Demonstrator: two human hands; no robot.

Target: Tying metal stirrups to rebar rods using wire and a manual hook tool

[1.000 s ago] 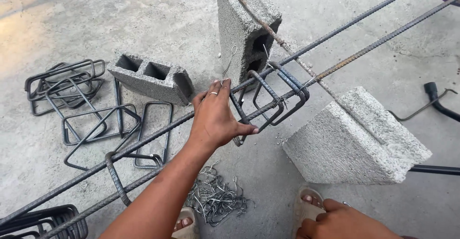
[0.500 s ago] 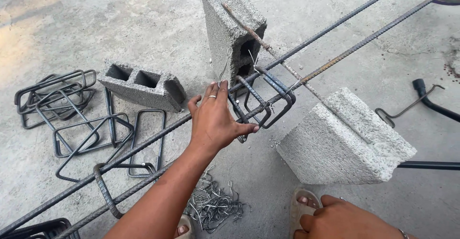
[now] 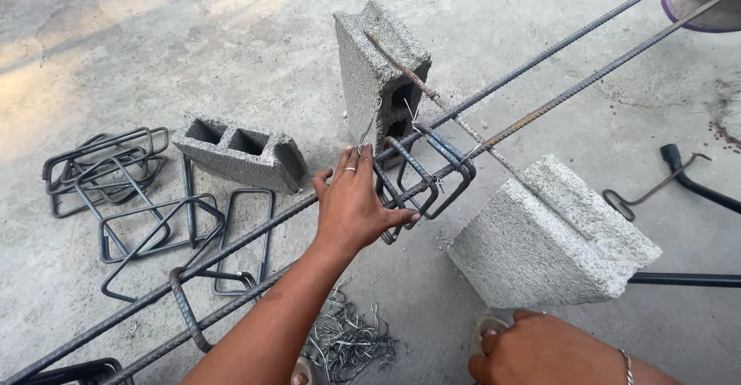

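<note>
We have our left hand stretched forward over the two long rebar bars, which run on a diagonal from the lower left of the floor up to the far right, propped on an upright concrete block and a tilted concrete block. The hand is spread, fingers pointing away from us, thumb out to the right and touching the cluster of bent steel stirrups threaded on the bars; it presses against them and closes around nothing that we can see. A thin tie wire sticks up just beyond the fingertips. The stirrups sit directly ahead and slightly right of this hand, between the two blocks, their frames standing across the long axis of the bars.

Our right hand is low at the near edge, by our foot, well apart from the stirrups; it looks loosely curled, and we cannot tell whether it holds anything. The left hand is clearly the nearer one.

Loose stirrups lie on the floor to the left beside a block lying flat, and a heap of short wire ties lies near our feet
</note>
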